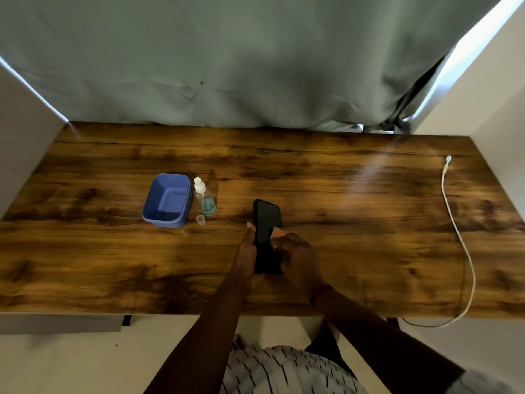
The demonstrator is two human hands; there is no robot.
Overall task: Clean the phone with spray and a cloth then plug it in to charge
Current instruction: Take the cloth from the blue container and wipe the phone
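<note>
phone [266, 220] gripped by left hand [249, 253] with fingers wrapped round its edge, right hand [297, 255] fingers curled onto its screen.

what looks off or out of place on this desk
The cap of the spray bottle is off, standing on the table beside it. The charging cable hangs over the front edge. No spill shows.

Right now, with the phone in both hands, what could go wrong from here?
The left hand grips the phone low on one edge while the right hand presses on its screen; it could slip onto the table. The spray bottle stands with its cap off beside it, so a reach may tip it. The charging cable hangs off the table's front edge and might slide off.
</note>
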